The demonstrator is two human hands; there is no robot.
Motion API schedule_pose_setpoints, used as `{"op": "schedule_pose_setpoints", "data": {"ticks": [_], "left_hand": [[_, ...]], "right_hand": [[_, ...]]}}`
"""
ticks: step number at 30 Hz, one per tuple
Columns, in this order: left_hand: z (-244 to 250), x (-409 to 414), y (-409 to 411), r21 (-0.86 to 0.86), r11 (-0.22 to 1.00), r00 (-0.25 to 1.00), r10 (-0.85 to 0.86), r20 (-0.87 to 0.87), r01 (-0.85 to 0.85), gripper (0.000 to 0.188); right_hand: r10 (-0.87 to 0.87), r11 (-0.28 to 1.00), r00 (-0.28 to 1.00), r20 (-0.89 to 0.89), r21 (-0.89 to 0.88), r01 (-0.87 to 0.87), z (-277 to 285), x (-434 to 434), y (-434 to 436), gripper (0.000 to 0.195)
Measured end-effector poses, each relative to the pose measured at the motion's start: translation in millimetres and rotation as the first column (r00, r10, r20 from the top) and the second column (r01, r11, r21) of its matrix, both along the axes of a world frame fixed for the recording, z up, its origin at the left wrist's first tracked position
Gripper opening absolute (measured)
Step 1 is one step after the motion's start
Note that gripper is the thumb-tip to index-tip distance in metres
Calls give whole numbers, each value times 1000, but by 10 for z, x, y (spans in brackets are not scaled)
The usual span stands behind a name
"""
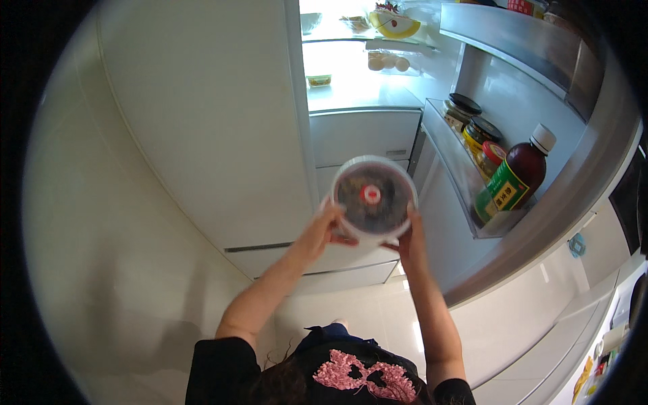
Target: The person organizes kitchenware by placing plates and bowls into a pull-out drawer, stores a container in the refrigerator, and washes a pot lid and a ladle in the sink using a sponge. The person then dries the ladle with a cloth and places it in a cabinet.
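Note:
Both my hands hold a round white container with a translucent lid that has a red and white knob at its centre. Dark contents show dimly through the lid. My left hand grips the lower left side, and my right hand the lower right side. The container is in front of an open refrigerator, nearer to me than its drawer fronts. On the lit shelves above stand a small glass box, several eggs in a clear holder, a bowl and a yellow-rimmed piece of fruit.
The open refrigerator door curves along the right. Its lower bin holds several jars and a dark bottle with a white cap; an upper bin juts out above. A closed door panel and a wall stand left.

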State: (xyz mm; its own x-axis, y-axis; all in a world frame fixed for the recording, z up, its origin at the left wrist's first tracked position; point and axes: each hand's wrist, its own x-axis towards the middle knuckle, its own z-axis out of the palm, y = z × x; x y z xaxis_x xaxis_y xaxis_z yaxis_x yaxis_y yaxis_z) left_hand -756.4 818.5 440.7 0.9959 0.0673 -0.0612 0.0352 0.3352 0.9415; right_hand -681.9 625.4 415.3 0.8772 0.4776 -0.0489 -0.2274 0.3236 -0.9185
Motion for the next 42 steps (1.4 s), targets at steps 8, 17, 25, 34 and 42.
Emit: {"op": "schedule_pose_setpoints", "data": {"ticks": [8,17,25,34,42], "left_hand": [[976,1200,514,-10,980,971,199,135,-200,62],[1197,2055,831,27,959,959,283,30,-283,54],[1318,2446,957,31,966,964,258,-66,-257,52],[1398,2921,1259,236,950,965,237,-113,-205,39],[1234,3515,1362,214,958,980,197,-11,-190,52]], "right_hand": [[-82,994,977,197,83,66,365,164,312,70],[-117,993,977,179,-4,120,69,-672,-411,74],[-255,961,926,279,-36,275,60,-924,-841,77],[-502,819,793,346,-104,564,46,-1232,-1142,77],[-692,661,579,432,55,749,39,-1391,-1578,77]]}}
